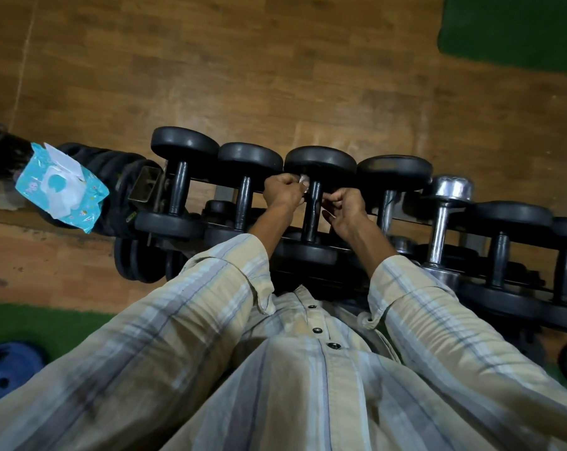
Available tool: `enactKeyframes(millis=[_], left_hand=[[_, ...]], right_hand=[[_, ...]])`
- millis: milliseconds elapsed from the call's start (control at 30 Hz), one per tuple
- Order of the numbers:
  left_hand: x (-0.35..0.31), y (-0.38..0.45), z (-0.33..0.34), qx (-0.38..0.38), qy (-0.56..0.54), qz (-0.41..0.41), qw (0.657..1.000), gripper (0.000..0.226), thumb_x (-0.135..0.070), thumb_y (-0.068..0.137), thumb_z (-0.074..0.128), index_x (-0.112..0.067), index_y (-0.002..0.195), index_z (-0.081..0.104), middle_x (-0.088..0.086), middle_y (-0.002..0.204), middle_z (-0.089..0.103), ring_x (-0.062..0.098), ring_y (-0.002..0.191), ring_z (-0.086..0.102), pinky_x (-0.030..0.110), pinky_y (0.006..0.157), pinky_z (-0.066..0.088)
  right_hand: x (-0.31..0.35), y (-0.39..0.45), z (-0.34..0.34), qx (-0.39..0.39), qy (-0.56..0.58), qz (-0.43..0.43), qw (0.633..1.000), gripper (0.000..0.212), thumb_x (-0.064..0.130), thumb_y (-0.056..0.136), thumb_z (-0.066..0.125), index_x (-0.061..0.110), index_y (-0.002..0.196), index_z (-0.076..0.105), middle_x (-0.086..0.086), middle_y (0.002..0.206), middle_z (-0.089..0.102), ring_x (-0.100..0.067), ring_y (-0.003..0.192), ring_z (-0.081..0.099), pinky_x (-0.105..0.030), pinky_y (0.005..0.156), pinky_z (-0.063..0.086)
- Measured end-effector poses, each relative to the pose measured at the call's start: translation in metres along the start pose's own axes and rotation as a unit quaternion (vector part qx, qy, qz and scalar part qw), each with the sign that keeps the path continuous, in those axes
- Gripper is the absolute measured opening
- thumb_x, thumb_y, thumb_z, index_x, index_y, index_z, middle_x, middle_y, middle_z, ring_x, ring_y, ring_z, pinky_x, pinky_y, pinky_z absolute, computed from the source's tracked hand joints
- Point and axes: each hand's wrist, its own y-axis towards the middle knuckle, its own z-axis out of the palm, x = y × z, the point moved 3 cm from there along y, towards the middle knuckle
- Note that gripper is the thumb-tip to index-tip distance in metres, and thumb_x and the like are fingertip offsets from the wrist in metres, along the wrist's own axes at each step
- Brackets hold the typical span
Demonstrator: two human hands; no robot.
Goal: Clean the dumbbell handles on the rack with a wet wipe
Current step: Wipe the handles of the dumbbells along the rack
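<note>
Left hand (280, 190) at frame centre, fingers curled around a small white wet wipe (303, 180), pressed against the top of a black dumbbell handle (312, 209). Right hand (347, 206) just right of the same handle, fingers curled at its side; whether holding part of the wipe, cannot tell. Both forearms in striped beige-and-blue shirt sleeves (210, 288) reaching up from the bottom of the frame. Handle belonging to the third black dumbbell (319, 162) in a row on a dark rack (308, 275) running from centre left to right edge. One chrome dumbbell (448, 193) further right in the row. Blue wet wipe pack (62, 190) at left, resting on stacked black weight plates (113, 167), a white wipe sticking out. Wood floor (243, 60) beyond, green mat (516, 27) at upper right.
</note>
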Motion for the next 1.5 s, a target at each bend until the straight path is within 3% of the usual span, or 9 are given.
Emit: enactKeyframes(millis=[200,400,500,633,767,933,1067,1300,1500], left_hand=[[0.003,-0.011,-0.013,0.005,0.11,0.08,0.991,0.01,-0.01,0.077,0.089,-0.015,0.076,0.08,0.003,0.085,0.078,0.02,0.087,0.076,0.04,0.085,0.064],[0.007,-0.042,-0.025,0.046,0.269,0.111,0.956,0.015,-0.007,0.077,0.081,-0.006,0.063,0.074,0.002,0.07,0.074,0.016,0.076,0.073,0.03,0.074,0.061],[0.003,-0.06,-0.026,0.057,0.337,0.121,0.932,0.03,-0.005,0.078,0.07,-0.012,0.052,0.056,0.0,0.054,0.054,0.016,0.059,0.058,0.023,0.059,0.044],[0.008,-0.076,-0.02,0.062,0.389,0.12,0.911,0.027,-0.013,0.076,0.078,-0.014,0.061,0.056,0.004,0.069,0.06,0.024,0.077,0.065,0.028,0.063,0.045],[0.011,-0.085,-0.014,0.022,0.391,0.153,0.907,0.016,-0.015,0.074,0.082,-0.005,0.08,0.07,0.013,0.09,0.072,0.029,0.09,0.07,0.032,0.068,0.053],[0.006,-0.093,-0.016,-0.023,0.3,0.199,0.933,0.004,-0.007,0.077,0.08,-0.008,0.08,0.082,0.009,0.084,0.078,0.02,0.086,0.073,0.034,0.079,0.062],[0.001,-0.101,-0.013,-0.026,0.21,0.198,0.957,0.036,-0.018,0.068,0.092,-0.015,0.097,0.072,0.009,0.103,0.076,0.022,0.103,0.069,0.032,0.092,0.057],[0.006,-0.119,0.006,-0.065,0.159,0.24,0.955,0.03,-0.023,0.079,0.089,-0.009,0.101,0.074,0.001,0.085,0.072,0.017,0.094,0.068,0.028,0.084,0.054],[0.01,-0.136,0.011,-0.112,0.119,0.253,0.954,0.011,-0.024,0.089,0.079,-0.015,0.089,0.073,-0.003,0.084,0.071,0.014,0.088,0.067,0.026,0.076,0.05]], right_hand=[[0.001,-0.005,-0.008,-0.018,-0.011,-0.018,1.0,0.031,-0.002,0.082,0.043,0.012,0.099,0.065,-0.004,0.095,0.077,-0.015,0.076,0.068,-0.028,0.067,0.049],[-0.005,-0.018,-0.016,-0.038,-0.049,-0.034,0.997,0.037,-0.003,0.09,0.043,0.012,0.114,0.067,-0.004,0.097,0.075,-0.015,0.077,0.067,-0.029,0.069,0.052],[-0.011,-0.026,-0.018,-0.027,-0.055,-0.037,0.997,0.038,-0.002,0.09,0.043,0.011,0.116,0.067,-0.003,0.094,0.074,-0.016,0.077,0.067,-0.029,0.069,0.052],[-0.015,-0.034,-0.021,-0.014,-0.075,-0.053,0.996,0.039,-0.005,0.091,0.043,0.009,0.118,0.067,-0.003,0.089,0.072,-0.015,0.075,0.065,-0.028,0.068,0.05],[-0.014,-0.044,-0.028,0.003,-0.091,-0.086,0.992,0.044,-0.012,0.086,0.044,0.006,0.119,0.067,-0.01,0.103,0.073,-0.017,0.076,0.064,-0.027,0.066,0.051],[-0.006,-0.056,-0.035,0.05,-0.154,-0.127,0.979,0.038,-0.006,0.085,0.049,0.006,0.114,0.071,-0.01,0.103,0.073,-0.024,0.089,0.066,-0.028,0.067,0.049],[-0.003,-0.066,-0.039,0.115,-0.17,-0.137,0.969,0.026,0.014,0.093,0.061,0.006,0.115,0.073,-0.001,0.077,0.066,-0.014,0.064,0.059,-0.025,0.059,0.043],[0.012,-0.069,-0.059,0.126,-0.196,-0.197,0.952,0.016,0.012,0.095,0.067,0.005,0.106,0.076,0.002,0.065,0.067,-0.011,0.058,0.06,-0.028,0.059,0.046],[0.021,-0.08,-0.069,0.185,-0.206,-0.173,0.945,0.016,0.018,0.093,0.066,0.011,0.102,0.077,-0.01,0.086,0.063,-0.013,0.063,0.059,-0.03,0.064,0.046]])
